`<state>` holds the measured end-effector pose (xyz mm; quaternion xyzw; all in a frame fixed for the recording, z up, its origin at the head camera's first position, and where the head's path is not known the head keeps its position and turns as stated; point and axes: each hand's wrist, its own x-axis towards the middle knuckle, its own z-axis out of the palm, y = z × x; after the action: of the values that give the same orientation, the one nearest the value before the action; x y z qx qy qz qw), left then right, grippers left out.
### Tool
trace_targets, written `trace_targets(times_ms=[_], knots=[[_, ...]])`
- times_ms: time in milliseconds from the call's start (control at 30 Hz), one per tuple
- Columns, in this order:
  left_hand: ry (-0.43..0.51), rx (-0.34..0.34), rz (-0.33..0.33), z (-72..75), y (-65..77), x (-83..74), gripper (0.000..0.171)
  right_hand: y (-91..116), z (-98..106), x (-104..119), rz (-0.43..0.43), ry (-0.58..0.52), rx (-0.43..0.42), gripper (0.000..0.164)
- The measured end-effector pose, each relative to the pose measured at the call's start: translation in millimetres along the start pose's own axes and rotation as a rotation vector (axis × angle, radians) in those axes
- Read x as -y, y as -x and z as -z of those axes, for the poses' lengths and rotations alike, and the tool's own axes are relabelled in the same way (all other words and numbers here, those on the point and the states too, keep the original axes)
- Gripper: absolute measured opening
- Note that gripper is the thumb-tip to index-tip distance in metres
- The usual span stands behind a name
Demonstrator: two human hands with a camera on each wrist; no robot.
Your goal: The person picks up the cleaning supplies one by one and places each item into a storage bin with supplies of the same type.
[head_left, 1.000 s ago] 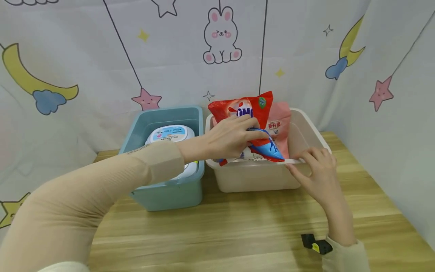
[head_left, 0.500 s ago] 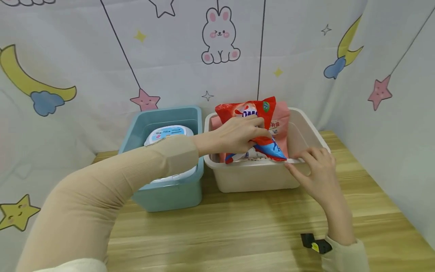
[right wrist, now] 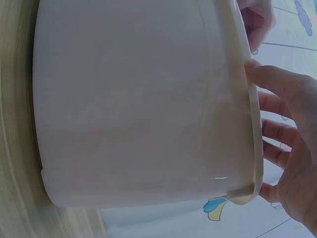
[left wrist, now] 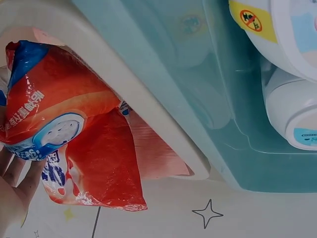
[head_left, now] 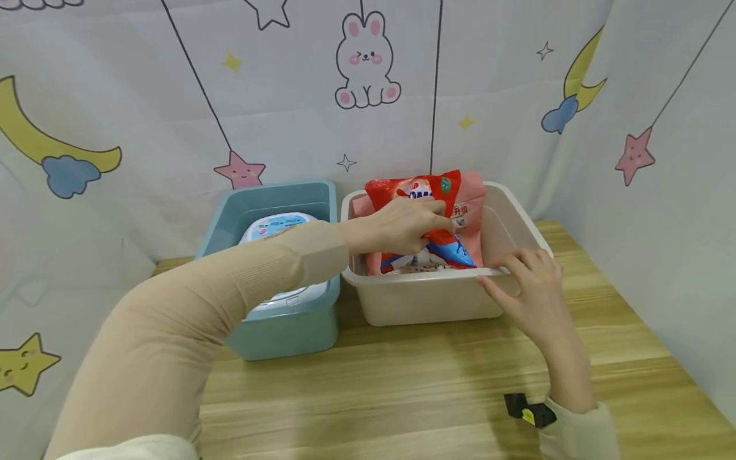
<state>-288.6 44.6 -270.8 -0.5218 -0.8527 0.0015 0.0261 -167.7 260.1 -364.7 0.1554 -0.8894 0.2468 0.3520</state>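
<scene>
My left hand [head_left: 411, 223] grips a red and blue laundry detergent bag [head_left: 382, 190] by its middle, low inside the cream plastic bin [head_left: 431, 303]. The left wrist view shows the crumpled red bag [left wrist: 109, 163] bulging beside the fingers. Behind it in the bin stands a pink bag [head_left: 474, 217], partly covered by the red one. My right hand [head_left: 537, 287] holds the bin's front right rim. In the right wrist view its thumb presses the outer side of the rim [right wrist: 256, 129] and the fingers reach over to the inner side.
Left of the cream bin stands a teal bin [head_left: 282, 335] holding a white tub with a blue label [head_left: 270, 225]. The left wrist view shows white containers [left wrist: 297, 109] in it. A patterned curtain [head_left: 287, 115] hangs behind. A black and yellow device [head_left: 530, 412] sits by the right sleeve.
My left hand has moved right and lowered the red detergent bag deeper into the cream bin. The right hand keeps its hold on the rim.
</scene>
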Motion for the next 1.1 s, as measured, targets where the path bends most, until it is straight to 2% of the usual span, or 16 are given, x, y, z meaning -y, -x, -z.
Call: trace_targets(times_ms=[300, 567, 800, 1100], knots=[[-0.038, 0.077, -0.018, -10.0, -5.6, 3.2, 0.044, -1, 0, 0, 0.008, 0.001, -0.006, 0.027], [-0.001, 0.123, -0.04, -19.8, -5.1, 1.2, 0.044, -2, 1, 0, -0.005, 0.011, 0.006, 0.027], [-0.009, 0.179, -0.061, -28.2, -6.5, 2.0, 0.042, -1, 1, 0, -0.006, 0.007, 0.004, 0.027], [-0.033, 0.276, -0.104, -29.7, -11.1, 1.2, 0.04, 0, 1, -1, -0.005, 0.005, 0.003, 0.027]])
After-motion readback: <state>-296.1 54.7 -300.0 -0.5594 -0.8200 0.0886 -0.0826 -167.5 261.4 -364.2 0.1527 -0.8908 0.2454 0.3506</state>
